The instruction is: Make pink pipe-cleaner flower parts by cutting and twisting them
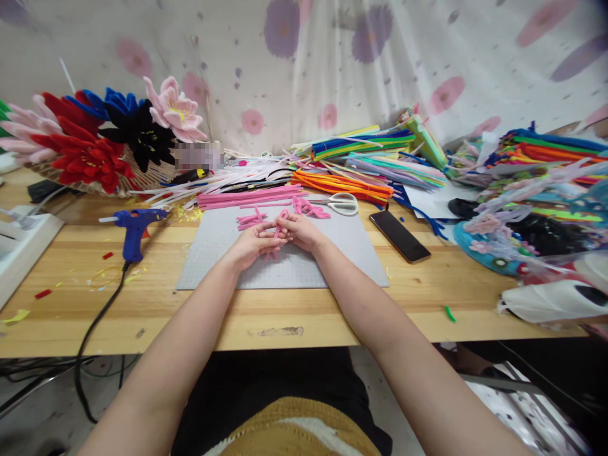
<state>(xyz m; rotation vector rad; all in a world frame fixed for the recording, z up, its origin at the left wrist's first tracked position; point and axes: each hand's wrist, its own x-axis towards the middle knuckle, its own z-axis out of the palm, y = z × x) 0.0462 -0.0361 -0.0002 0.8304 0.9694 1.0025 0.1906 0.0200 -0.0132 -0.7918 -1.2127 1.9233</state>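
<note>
Over a grey cutting mat [213, 266], both my hands come together on a pink pipe cleaner [277, 232] that is bent into a loop. My left hand [256, 244] pinches its lower part, and my right hand [300, 230] grips it at the top right. Just behind my left hand lie short pink pipe cleaner pieces [249, 220]. Bent pink pipe cleaner loops [311, 208] rest behind my right hand. Scissors [342, 204] with white handles lie at the mat's back edge, near a bundle of long pink pipe cleaners [251, 196].
To the left stand a blue glue gun [135, 231] with its cord and a white power strip [28, 247]. Fuzzy flowers [95, 145] fill the back left. A phone [399, 235] lies right of the mat, with orange pipe cleaners [342, 185] behind and a white roll [551, 301] far right.
</note>
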